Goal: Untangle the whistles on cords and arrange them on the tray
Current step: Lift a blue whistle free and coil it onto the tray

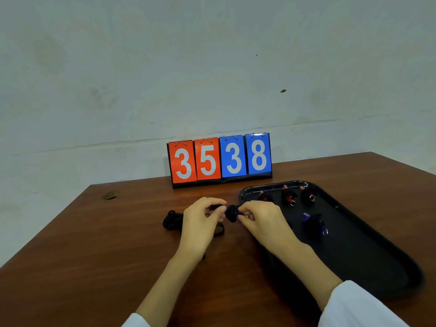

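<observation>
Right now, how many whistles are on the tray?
4. Three red whistles sit in a row at the far end of the tray; one blue whistle lies nearer. The right hand may hide more.

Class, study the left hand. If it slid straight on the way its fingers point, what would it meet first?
Most likely the black cord bundle, at the fingertips of the left hand, then the right hand pinching it; the tray rim lies beyond. Depth is hard to judge.
</observation>
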`<state>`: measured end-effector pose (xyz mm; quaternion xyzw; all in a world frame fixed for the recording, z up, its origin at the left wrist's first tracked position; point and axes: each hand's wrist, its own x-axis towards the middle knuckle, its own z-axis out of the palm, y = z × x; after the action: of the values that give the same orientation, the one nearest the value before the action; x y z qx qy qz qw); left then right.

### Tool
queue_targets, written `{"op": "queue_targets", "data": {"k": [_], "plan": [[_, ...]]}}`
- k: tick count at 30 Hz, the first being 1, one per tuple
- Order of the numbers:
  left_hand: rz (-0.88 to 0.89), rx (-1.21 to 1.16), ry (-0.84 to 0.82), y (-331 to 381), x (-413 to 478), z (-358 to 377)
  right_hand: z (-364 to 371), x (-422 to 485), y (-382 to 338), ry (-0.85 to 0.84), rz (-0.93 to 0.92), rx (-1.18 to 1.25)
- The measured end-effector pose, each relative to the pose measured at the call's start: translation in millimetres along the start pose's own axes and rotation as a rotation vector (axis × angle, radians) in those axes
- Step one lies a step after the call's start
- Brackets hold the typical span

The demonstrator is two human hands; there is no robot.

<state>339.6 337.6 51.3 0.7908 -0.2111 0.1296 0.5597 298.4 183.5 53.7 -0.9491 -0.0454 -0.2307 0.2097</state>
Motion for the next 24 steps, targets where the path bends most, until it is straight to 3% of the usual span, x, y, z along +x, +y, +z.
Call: {"op": "queue_targets", "data": {"k": [14, 24], "plan": [[-0.063, 0.096, 0.026, 2.5, -0.8, 1.2, -1.0, -3.1, -4.6, 0.009, -0.197, -0.014], [0.022, 0.295, -0.047, 2.7, -0.4, 1.1, 6.6, -4.0, -1.3, 0.058, -0.332, -0.084]]}}
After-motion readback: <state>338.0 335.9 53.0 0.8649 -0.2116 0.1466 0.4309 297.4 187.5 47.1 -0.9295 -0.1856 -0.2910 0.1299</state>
